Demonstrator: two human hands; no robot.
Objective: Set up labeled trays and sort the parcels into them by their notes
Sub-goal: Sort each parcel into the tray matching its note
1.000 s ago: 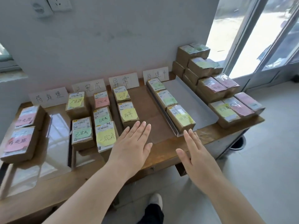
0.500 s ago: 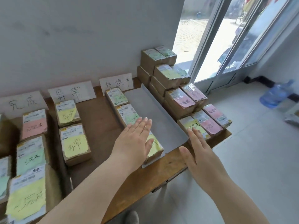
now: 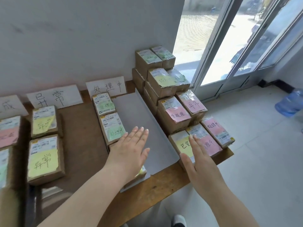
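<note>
Since the earlier frame, both hands have shifted right. Left hand [image 3: 129, 151]: flat, fingers straight, empty, over the nearest of three parcels lining the tray [image 3: 136, 115]. Right hand [image 3: 200, 163]: flat, empty, over the yellow-note parcel [image 3: 181, 143] fronting the unsorted stack [image 3: 172, 112]; contact unclear.

The single wide-angle head camera looks forward and steeply down at the surface [image 3: 165, 179] from close above its near edge, facing the wall [image 3: 82, 38], with the left hand [image 3: 129, 154] and right hand [image 3: 201, 164] in the lower foreground.
</note>
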